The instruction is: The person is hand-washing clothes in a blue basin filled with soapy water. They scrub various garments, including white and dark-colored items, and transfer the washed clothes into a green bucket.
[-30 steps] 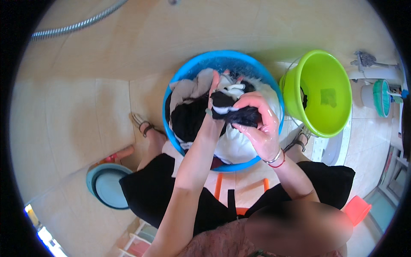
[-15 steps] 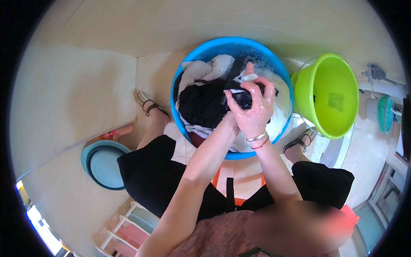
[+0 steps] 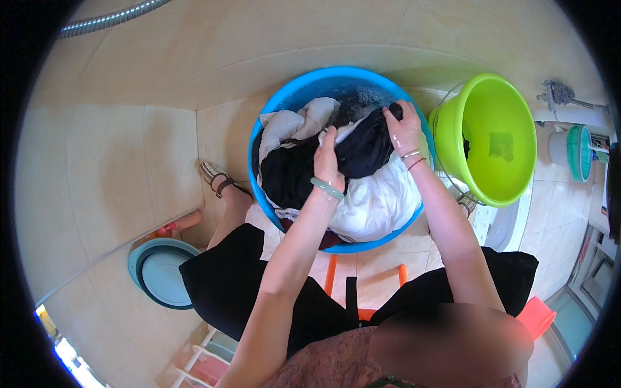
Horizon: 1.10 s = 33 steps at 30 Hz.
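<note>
A wet black garment (image 3: 364,147) is stretched between my hands over a round blue tub (image 3: 260,187). My left hand (image 3: 328,158), with a pale green bangle at the wrist, is closed on the garment's left part, beside a white edge. My right hand (image 3: 405,128) grips a bunched end of the same cloth near the tub's right rim. Under them in the tub lie a white cloth (image 3: 378,204), more black cloth (image 3: 284,176) at the left and a light grey cloth (image 3: 284,127) at the far left. Sudsy water (image 3: 365,100) shows at the back.
A lime green bucket (image 3: 446,149) with a wire handle stands tilted right of the tub. Grey-blue basins (image 3: 136,258) lie at the left, near a white rack (image 3: 191,365). Orange stool legs (image 3: 330,275) show before me. Tiled walls close in behind and left.
My hands were together over the bunched black cloth; now they are apart, the right one farther right, with the cloth spread between them. The whole view has shifted slightly.
</note>
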Available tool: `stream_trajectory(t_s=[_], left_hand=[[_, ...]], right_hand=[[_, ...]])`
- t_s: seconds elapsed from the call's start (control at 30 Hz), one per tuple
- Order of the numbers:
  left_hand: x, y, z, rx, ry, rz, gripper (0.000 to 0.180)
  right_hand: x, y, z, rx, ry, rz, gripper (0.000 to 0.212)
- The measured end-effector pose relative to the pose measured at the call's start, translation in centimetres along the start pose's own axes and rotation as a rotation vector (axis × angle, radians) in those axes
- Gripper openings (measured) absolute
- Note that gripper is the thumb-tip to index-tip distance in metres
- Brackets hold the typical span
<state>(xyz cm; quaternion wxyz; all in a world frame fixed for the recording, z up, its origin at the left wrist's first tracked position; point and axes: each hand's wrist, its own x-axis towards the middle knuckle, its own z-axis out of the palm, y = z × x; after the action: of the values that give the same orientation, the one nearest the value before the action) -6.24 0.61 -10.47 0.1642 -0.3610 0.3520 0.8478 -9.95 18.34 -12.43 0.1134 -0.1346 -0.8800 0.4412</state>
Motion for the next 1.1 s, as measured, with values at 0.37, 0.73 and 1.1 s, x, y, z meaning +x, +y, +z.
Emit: stream_trajectory(t_s=[0.37, 0.73, 1.1], left_hand=[[5.0, -1.0, -0.8, 0.544, -0.200, 0.362, 0.082], [14.2, -3.3, -6.7, 0.687, -0.026, 0.326, 0.050], [11.0, 1.3, -2.4, 0.171, -0.313, -0.058, 0.055]], right_hand=[[0.1, -0.1, 2.1, -0.547, -0.438, -0.374, 0.045], [2.1, 5.1, 12.1, -0.746, -0.735, -0.035, 0.032], [-0.4, -1.9, 4.5, -0.037, -0.253, -0.469, 0.019]])
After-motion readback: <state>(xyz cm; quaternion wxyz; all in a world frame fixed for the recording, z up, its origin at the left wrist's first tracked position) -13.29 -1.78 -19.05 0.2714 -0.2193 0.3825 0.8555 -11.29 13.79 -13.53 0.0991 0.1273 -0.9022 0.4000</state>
